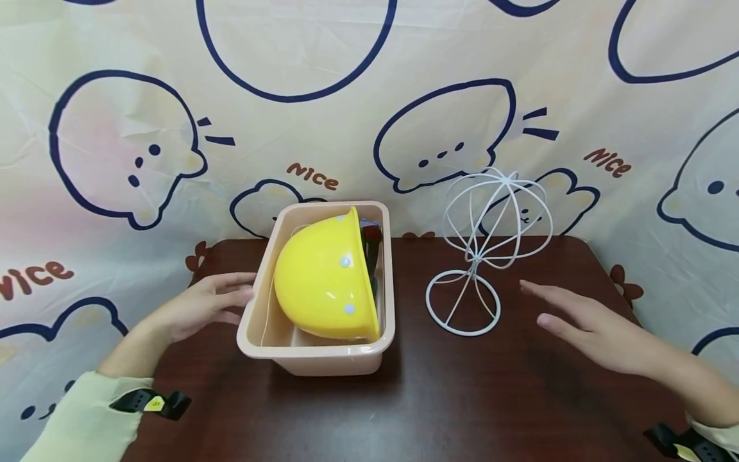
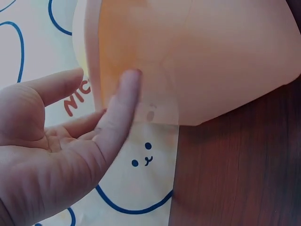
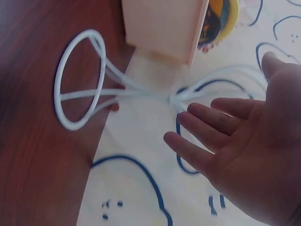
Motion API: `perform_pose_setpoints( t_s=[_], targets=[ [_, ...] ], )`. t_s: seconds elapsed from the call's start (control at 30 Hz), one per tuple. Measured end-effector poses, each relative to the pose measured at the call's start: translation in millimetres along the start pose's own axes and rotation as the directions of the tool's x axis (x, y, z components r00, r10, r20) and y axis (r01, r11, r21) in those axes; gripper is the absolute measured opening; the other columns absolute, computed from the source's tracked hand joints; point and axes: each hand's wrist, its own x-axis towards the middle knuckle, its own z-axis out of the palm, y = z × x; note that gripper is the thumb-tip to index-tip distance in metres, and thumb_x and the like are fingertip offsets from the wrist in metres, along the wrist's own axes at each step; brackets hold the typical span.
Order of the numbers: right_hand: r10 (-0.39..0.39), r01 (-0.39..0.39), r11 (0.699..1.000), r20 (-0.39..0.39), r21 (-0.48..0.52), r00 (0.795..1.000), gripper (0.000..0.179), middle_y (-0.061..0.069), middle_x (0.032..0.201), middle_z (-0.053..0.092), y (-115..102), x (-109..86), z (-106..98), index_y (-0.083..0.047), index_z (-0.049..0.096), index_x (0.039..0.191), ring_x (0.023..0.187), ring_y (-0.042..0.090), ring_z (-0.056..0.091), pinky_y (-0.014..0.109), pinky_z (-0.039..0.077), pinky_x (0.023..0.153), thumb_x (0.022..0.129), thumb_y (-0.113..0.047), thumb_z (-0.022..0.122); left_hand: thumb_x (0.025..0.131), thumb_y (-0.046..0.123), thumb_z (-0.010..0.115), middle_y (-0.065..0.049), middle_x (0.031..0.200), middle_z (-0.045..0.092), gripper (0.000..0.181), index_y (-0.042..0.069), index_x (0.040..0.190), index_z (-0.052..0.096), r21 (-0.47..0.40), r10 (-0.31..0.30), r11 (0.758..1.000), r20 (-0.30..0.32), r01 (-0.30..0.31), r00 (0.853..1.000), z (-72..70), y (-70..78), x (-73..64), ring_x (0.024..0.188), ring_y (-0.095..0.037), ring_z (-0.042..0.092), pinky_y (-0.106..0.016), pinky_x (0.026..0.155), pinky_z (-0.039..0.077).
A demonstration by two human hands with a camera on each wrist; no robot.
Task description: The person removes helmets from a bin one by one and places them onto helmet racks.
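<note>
A pale pink plastic bin (image 1: 328, 362) stands on the table, with a yellow toy helmet (image 1: 323, 279) with pale dots tilted on its side in it. My left hand (image 1: 202, 305) is at the bin's left side, fingers loosely spread, fingertips right at the rim; in the left wrist view the fingers overlap the bin wall (image 2: 225, 56). To the bin's right stands a white wire stand (image 1: 475, 260) with a round base ring and a cage-like top. My right hand (image 1: 600, 330) hovers to the right of this stand, fingers extended and holding nothing.
Behind the helmet, dark and red items (image 1: 372, 240) show inside the bin, partly hidden. A cloth (image 1: 323, 147) with cartoon figures hangs behind and around the dark brown wooden table (image 1: 439, 398).
</note>
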Motion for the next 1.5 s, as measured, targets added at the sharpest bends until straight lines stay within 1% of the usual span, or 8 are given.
perform_pose_setpoints(
  t_s=[0.1,0.27,0.5,0.73,1.0,1.23,1.37,1.5],
  targets=[
    [-0.008,0.008,0.999,0.013,0.041,1.000,0.050,0.007,0.151,0.052,-12,6.7,5,-0.019,0.045,0.154,0.135,0.024,0.049,0.008,0.036,0.101,0.106,-0.027,0.056,0.104,0.026,0.061,-0.031,0.146,0.048,0.068,-0.005,0.156,0.030,-0.017,-0.004,1.000,0.008,0.004,1.000,2.0,0.6,2.2,0.111,-0.030,0.068,-0.042,0.088,0.060],
    [-0.046,0.038,0.987,0.051,0.156,0.998,0.048,0.010,0.146,0.056,-30,18.6,13,-0.013,0.045,0.154,0.131,0.028,0.056,0.023,0.051,0.096,0.108,-0.023,0.053,0.100,0.024,0.067,-0.030,0.141,0.053,0.075,-0.005,0.157,0.026,-0.041,-0.033,0.999,-0.008,0.032,0.999,5.3,3.1,4.7,0.111,-0.031,0.068,-0.041,0.090,0.059],
    [-0.100,0.054,0.937,0.120,0.344,0.988,0.046,0.010,0.142,0.060,-50,39.3,29,-0.008,0.043,0.154,0.130,0.022,0.057,0.025,0.054,0.094,0.109,-0.021,0.049,0.101,0.017,0.065,-0.029,0.136,0.055,0.074,-0.007,0.157,0.024,-0.107,-0.062,0.992,-0.009,0.061,0.998,5.1,4.9,6.9,0.105,-0.024,0.070,-0.041,0.088,0.060],
    [-0.113,0.052,0.913,0.127,0.404,0.986,0.048,0.010,0.138,0.062,-75,63.4,43,-0.006,0.046,0.150,0.127,0.027,0.060,0.029,0.054,0.097,0.108,-0.026,0.054,0.102,0.016,0.064,-0.027,0.135,0.057,0.074,-0.008,0.157,0.022,-0.136,-0.064,0.989,0.009,0.065,0.998,3.9,3.1,8.2,0.104,-0.022,0.071,-0.041,0.087,0.060],
    [-0.036,-0.003,0.893,0.078,0.451,0.996,0.053,0.005,0.132,0.065,-109,94.9,58,-0.011,0.052,0.145,0.121,0.022,0.063,0.041,0.054,0.100,0.099,-0.033,0.068,0.102,0.017,0.064,-0.027,0.136,0.057,0.073,-0.008,0.157,0.023,-0.142,-0.074,0.987,0.004,0.074,0.997,3.8,3.6,7.7,0.104,-0.021,0.071,-0.042,0.087,0.060],
    [-0.005,-0.033,0.843,0.069,0.537,0.998,0.054,0.011,0.127,0.067,-132,124.0,67,-0.005,0.053,0.143,0.115,0.024,0.066,0.040,0.057,0.096,0.097,-0.023,0.072,0.102,0.016,0.064,-0.027,0.136,0.057,0.073,-0.007,0.157,0.022,-0.141,-0.078,0.987,0.001,0.078,0.997,3.0,1.1,8.5,0.104,-0.021,0.070,-0.041,0.087,0.060],
    [0.003,-0.053,0.821,0.089,0.569,0.996,0.053,0.013,0.125,0.067,-141,137.9,71,-0.003,0.053,0.143,0.113,0.025,0.067,0.039,0.058,0.094,0.096,-0.022,0.072,0.102,0.016,0.063,-0.026,0.137,0.057,0.073,-0.007,0.157,0.022,-0.143,-0.081,0.986,0.003,0.080,0.997,3.6,1.3,9.3,0.104,-0.021,0.070,-0.041,0.087,0.060],
    [0.027,-0.098,0.784,0.124,0.613,0.992,0.055,0.013,0.123,0.068,-151,148.9,76,-0.002,0.051,0.144,0.109,0.023,0.069,0.038,0.059,0.090,0.097,-0.022,0.072,0.102,0.016,0.064,-0.026,0.136,0.057,0.073,-0.007,0.157,0.022,-0.145,-0.085,0.986,0.003,0.084,0.996,4.1,3.0,8.9,0.104,-0.021,0.071,-0.041,0.087,0.060]
  ],
)
